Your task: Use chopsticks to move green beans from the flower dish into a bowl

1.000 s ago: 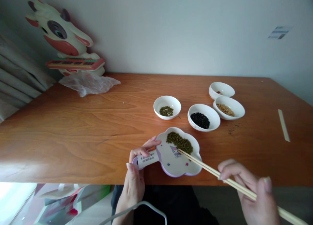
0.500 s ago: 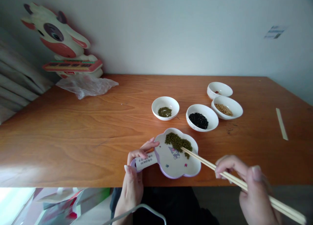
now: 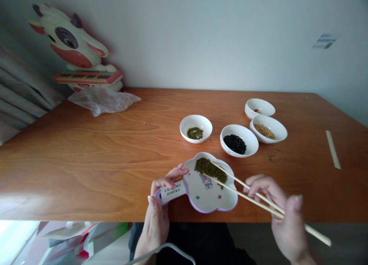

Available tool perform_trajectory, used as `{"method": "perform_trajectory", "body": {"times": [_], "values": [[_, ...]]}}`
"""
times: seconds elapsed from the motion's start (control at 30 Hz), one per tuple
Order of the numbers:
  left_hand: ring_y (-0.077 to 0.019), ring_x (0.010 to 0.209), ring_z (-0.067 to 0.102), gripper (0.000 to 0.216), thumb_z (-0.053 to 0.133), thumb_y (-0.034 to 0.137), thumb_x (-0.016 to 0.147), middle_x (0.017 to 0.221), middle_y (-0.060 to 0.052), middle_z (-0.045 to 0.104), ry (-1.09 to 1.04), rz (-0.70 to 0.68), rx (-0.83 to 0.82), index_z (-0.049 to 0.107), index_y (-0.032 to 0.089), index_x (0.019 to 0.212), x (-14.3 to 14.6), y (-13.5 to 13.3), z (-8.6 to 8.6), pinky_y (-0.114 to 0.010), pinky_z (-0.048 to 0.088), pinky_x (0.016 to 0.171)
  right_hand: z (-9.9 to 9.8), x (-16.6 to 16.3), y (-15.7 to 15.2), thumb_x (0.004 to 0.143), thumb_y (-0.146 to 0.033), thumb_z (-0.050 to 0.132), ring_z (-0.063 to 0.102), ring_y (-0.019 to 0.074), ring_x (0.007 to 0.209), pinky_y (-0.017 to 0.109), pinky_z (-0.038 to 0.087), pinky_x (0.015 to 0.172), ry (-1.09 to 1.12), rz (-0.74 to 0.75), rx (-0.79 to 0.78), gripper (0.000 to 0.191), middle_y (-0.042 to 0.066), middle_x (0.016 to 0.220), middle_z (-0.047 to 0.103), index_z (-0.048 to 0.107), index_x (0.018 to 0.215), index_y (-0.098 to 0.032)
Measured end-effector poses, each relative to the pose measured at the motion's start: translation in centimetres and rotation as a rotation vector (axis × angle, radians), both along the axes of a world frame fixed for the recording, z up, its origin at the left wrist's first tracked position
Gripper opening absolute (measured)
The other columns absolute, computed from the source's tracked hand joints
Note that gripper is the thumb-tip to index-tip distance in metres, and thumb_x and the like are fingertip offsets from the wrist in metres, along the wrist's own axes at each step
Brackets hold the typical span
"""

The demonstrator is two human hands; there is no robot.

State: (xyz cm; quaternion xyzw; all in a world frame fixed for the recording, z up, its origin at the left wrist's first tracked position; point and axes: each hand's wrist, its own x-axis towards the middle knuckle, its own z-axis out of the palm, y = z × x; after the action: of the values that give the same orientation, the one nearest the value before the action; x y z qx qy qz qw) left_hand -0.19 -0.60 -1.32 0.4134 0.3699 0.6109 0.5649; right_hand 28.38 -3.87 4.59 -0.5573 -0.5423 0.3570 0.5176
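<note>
My left hand grips the labelled handle of a white, purple-rimmed cloud-shaped plate at the table's front edge. Green mung beans lie heaped in the plate's far part, above a printed cartoon figure. In my right hand is a pair of chopsticks. Their tips are spread apart over the beans, one at the pile's far side and one at its near side; nothing shows between them. Behind the plate stands a white bowl with some mung beans, and right of it a bowl of black beans.
Farther right are a bowl of tan beans or grains and a bowl with a few reddish bits. A pale paper strip lies at the right. Crumpled plastic and a cow-shaped toy keyboard sit at the back left.
The chopstick tips, together at the beans before, are now spread wide over the pile. My right hand has shifted slightly left. My left hand keeps its grip on the handle.
</note>
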Motion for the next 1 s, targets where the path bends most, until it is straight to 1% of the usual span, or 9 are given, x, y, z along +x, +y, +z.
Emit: {"method": "perform_trajectory", "body": {"times": [0.07,0.17,0.23,0.33,0.43,0.57,0.67,0.8,1.0], "values": [[-0.0369,0.149,0.049,0.054,0.042,0.077,0.101,0.134,-0.012,0.073,-0.003,-0.004,0.011,0.061,0.026,0.103,0.0,0.0,-0.1,-0.063,0.040,0.122,-0.9,-0.3,0.4,0.105,-0.071,0.019,0.062,0.0229,0.093,0.030,0.052,0.077,-0.014,0.029,-0.015,0.069,0.006,0.094,0.066,0.070,0.090,-0.027],[-0.0366,0.149,0.049,0.055,0.039,0.076,0.102,0.135,-0.012,0.072,-0.004,-0.006,0.011,0.061,0.026,0.103,0.0,-0.1,-0.3,-0.063,0.040,0.122,-1.9,-0.5,1.0,0.111,-0.053,0.030,0.061,0.0214,0.099,0.029,0.050,0.079,0.009,0.037,-0.002,0.053,0.005,0.093,0.066,0.071,0.090,-0.027],[-0.0374,0.149,0.050,0.055,0.041,0.077,0.101,0.134,-0.012,0.073,-0.007,-0.001,-0.002,0.062,0.027,0.103,0.1,-0.1,-0.2,-0.062,0.040,0.122,-2.2,-0.4,1.2,0.113,-0.044,0.033,0.061,0.0195,0.095,0.028,0.049,0.077,0.042,0.026,0.033,0.049,0.004,0.089,0.067,0.072,0.090,-0.027],[-0.0380,0.150,0.048,0.054,0.044,0.077,0.099,0.134,-0.013,0.072,-0.013,0.012,-0.010,0.061,0.026,0.102,0.3,-0.1,0.2,-0.063,0.038,0.123,-2.4,-0.3,1.7,0.113,-0.039,0.035,0.060,0.0169,0.082,0.027,0.048,0.070,0.079,0.002,0.057,0.047,0.003,0.084,0.067,0.073,0.090,-0.025],[-0.0380,0.151,0.046,0.056,0.045,0.079,0.098,0.135,-0.014,0.072,-0.009,0.023,-0.006,0.060,0.025,0.100,0.6,-0.1,0.9,-0.064,0.035,0.125,-2.6,-0.3,2.0,0.113,-0.039,0.038,0.060,0.0164,0.077,0.027,0.049,0.065,0.103,-0.020,0.076,0.048,0.004,0.080,0.068,0.076,0.088,-0.024],[-0.0383,0.152,0.045,0.058,0.045,0.079,0.098,0.135,-0.014,0.072,-0.011,-0.003,-0.005,0.060,0.023,0.098,0.7,0.0,1.5,-0.064,0.034,0.124,-3.2,-0.7,2.4,0.111,-0.045,0.041,0.063,0.0174,0.072,0.027,0.050,0.058,0.168,-0.075,0.103,0.052,0.005,0.072,0.068,0.077,0.081,-0.023],[-0.0381,0.153,0.044,0.058,0.044,0.080,0.098,0.134,-0.013,0.072,-0.011,-0.011,0.002,0.061,0.024,0.099,0.6,0.0,1.6,-0.064,0.033,0.124,-3.6,-0.9,2.5,0.110,-0.048,0.043,0.065,0.0183,0.070,0.028,0.050,0.056,0.200,-0.117,0.099,0.053,0.005,0.070,0.069,0.077,0.078,-0.023],[-0.0403,0.152,0.044,0.060,0.048,0.082,0.095,0.132,-0.014,0.073,-0.023,0.012,-0.018,0.061,0.024,0.097,0.7,0.1,1.6,-0.066,0.032,0.124,-3.8,-0.8,2.6,0.109,-0.048,0.047,0.066,0.0185,0.066,0.029,0.051,0.055,0.208,-0.133,0.085,0.051,0.006,0.070,0.072,0.078,0.078,-0.022],[-0.0395,0.151,0.046,0.058,0.047,0.080,0.096,0.131,-0.013,0.074,-0.018,0.017,-0.013,0.062,0.024,0.098,0.9,0.0,1.6,-0.066,0.031,0.125,-3.9,-0.5,2.8,0.108,-0.050,0.047,0.067,0.0174,0.068,0.027,0.050,0.056,0.296,-0.170,-0.002,0.052,0.007,0.073,0.074,0.079,0.079,-0.021]]}}
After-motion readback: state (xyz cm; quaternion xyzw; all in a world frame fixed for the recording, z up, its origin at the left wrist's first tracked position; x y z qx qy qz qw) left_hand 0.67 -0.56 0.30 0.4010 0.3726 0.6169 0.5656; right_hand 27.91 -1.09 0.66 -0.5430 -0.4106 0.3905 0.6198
